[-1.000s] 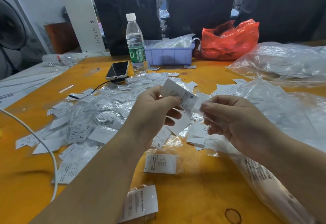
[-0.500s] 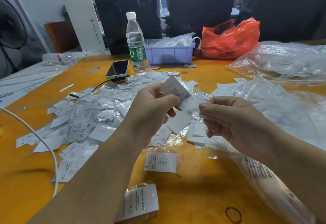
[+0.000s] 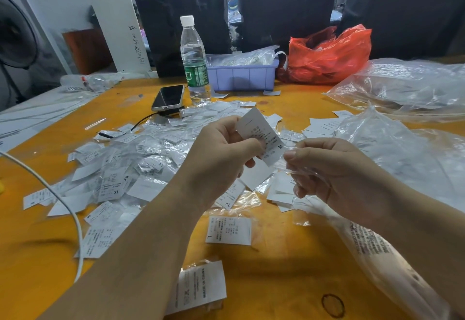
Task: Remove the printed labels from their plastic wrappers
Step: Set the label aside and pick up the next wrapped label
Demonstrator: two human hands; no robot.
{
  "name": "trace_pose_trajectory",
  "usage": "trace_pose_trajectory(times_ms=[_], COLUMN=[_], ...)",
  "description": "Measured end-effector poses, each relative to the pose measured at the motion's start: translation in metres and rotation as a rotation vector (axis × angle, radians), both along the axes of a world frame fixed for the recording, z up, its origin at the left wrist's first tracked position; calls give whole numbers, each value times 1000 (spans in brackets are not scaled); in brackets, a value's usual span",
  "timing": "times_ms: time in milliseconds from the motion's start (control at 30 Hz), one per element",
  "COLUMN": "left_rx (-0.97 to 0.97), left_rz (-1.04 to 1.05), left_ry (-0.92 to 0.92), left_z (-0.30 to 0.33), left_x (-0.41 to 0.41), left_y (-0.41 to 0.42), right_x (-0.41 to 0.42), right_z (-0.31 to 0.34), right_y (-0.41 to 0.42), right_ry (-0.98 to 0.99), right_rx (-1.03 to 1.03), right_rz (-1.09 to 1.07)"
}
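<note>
A garment-packing workshop: a scuffed orange table (image 3: 289, 269) is strewn with printed size labels (image 3: 110, 183) and clear plastic wrappers (image 3: 402, 158), beside a purple parts bin (image 3: 241, 78), a red plastic bag (image 3: 329, 55) and dark garments (image 3: 289, 4) hanging behind the bench.

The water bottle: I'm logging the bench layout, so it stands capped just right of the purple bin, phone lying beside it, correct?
Not quite. In the head view the water bottle stands capped just left of the purple bin, with the phone lying beside it.
</note>
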State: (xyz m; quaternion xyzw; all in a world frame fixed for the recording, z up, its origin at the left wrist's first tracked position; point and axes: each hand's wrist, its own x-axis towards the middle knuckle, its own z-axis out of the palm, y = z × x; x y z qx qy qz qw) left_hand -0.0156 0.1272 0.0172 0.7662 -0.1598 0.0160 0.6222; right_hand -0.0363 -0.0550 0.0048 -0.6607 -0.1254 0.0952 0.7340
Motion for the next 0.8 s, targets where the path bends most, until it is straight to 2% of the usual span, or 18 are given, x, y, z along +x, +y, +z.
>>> trace_pose_trajectory(times_ms=[367,567,733,800], left_rx=[-25,-26,-135,-117], left_rz=[-49,-85,44,93], left_ry=[-21,40,5,-34], left_z=[-4,-6,-4,-4], left_x=[-1,-1,0,1], left_y=[-3,-6,-3,-2], right_x=[3,2,1,2], right_z=[-5,-4,-3,-3], right_y=[-2,-2,-1,0], right_ry=[-33,-61,-56,-55], right_rx=[-32,-56,-59,-64], right_rz=[0,-32,-56,-57])
